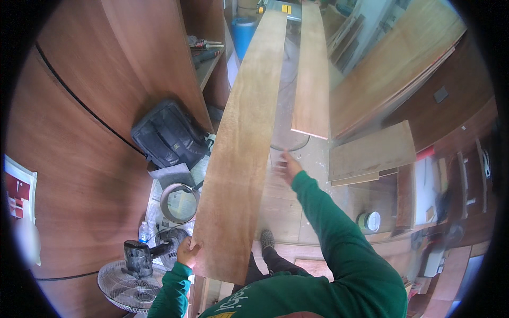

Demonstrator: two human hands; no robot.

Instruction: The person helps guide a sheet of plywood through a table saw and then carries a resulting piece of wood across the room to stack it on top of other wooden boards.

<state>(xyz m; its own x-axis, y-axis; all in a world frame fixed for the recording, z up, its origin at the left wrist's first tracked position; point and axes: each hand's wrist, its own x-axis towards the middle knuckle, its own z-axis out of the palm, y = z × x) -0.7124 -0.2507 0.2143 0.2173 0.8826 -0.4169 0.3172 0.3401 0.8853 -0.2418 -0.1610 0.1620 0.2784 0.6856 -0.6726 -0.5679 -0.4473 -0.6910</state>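
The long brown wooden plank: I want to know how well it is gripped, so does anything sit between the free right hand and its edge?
Nothing visible does. The right hand hovers open beside the long brown wooden plank, apart from it; the left hand grips its near left edge.

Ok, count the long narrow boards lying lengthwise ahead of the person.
2. The long plank runs from the left hand, which grips its near corner; the shorter plank lies right of it, farther off. Stacked panels at right may hide others.
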